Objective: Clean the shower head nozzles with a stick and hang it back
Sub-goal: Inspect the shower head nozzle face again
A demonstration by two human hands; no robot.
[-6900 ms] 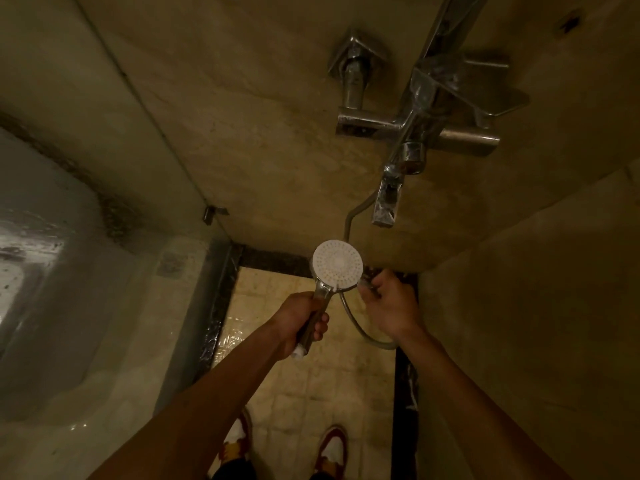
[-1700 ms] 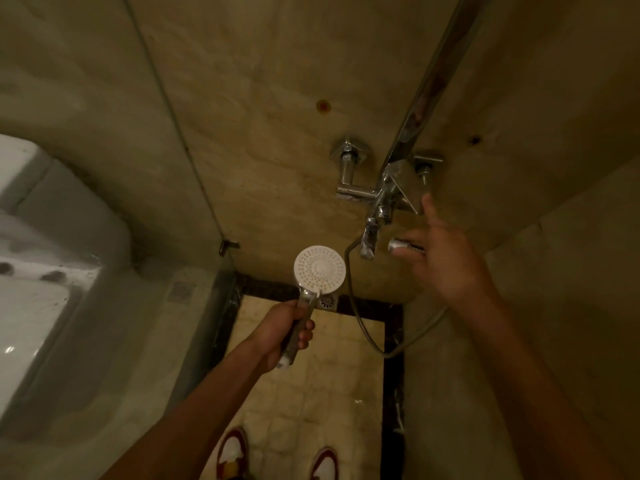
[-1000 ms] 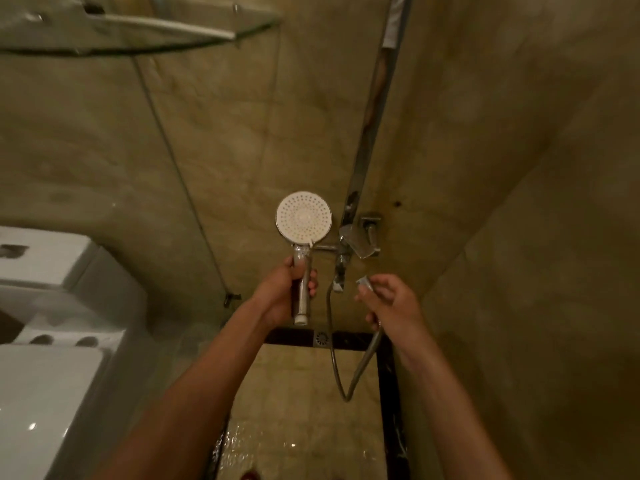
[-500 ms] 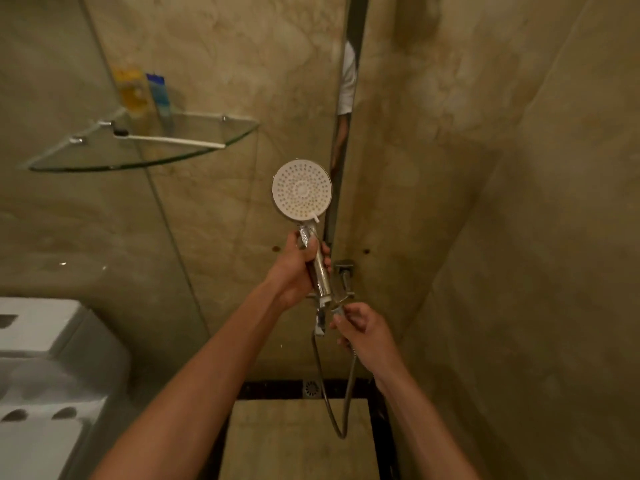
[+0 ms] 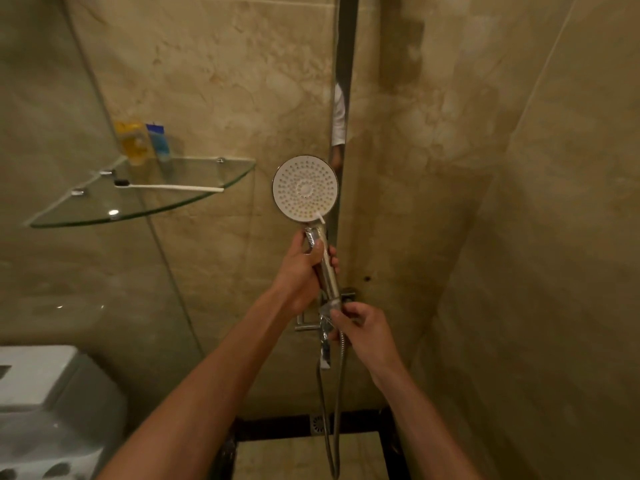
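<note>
The shower head (image 5: 304,188) has a round white nozzle face turned toward me and a chrome handle. My left hand (image 5: 301,268) grips that handle just under the face and holds it upright in front of the chrome riser rail (image 5: 343,64). A thin white stick tip (image 5: 319,217) shows at the lower rim of the face, above my left fingers. My right hand (image 5: 362,327) pinches the hose end at the bottom of the handle. The metal hose (image 5: 337,410) hangs down from there in a loop.
The chrome mixer tap (image 5: 308,325) sits on the wall behind my hands. A glass corner shelf (image 5: 145,206) at left holds a toothbrush (image 5: 169,187), a yellow bottle (image 5: 133,143) and a blue tube (image 5: 158,142). A white toilet (image 5: 52,410) is at lower left, a floor drain (image 5: 317,424) below.
My view has tilted up from the floor to the wall and shelf. My left hand has raised the shower head, and my right hand has come from the tap to the handle's base.
</note>
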